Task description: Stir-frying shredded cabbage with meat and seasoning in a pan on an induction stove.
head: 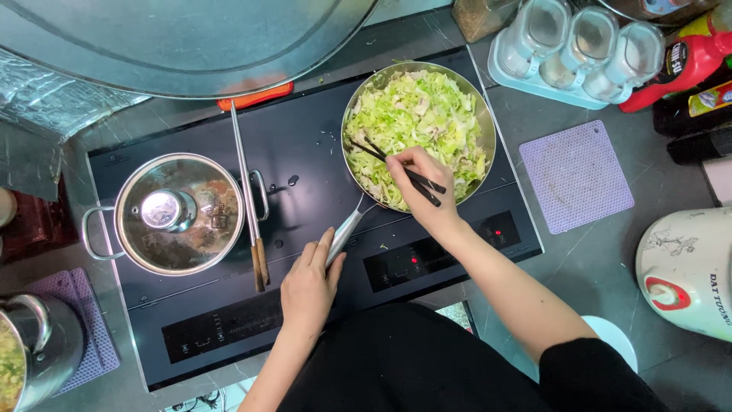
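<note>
A steel pan (486, 122) full of shredded green cabbage (415, 114) sits on the right zone of a black induction cooktop (305, 145). My right hand (422, 183) is over the pan's near side, gripping dark chopsticks (381, 155) whose tips reach into the cabbage. My left hand (309, 282) is wrapped around the end of the pan's metal handle (347, 227) near the cooktop's front.
A lidded steel pot (179, 214) stands on the left zone, with a pair of long wooden chopsticks (248, 202) lying beside it. A purple silicone mat (576, 175), clear jars (583, 42), sauce bottles (686, 65) and a rice cooker (686, 271) are to the right. Another pot (34, 343) is at the lower left.
</note>
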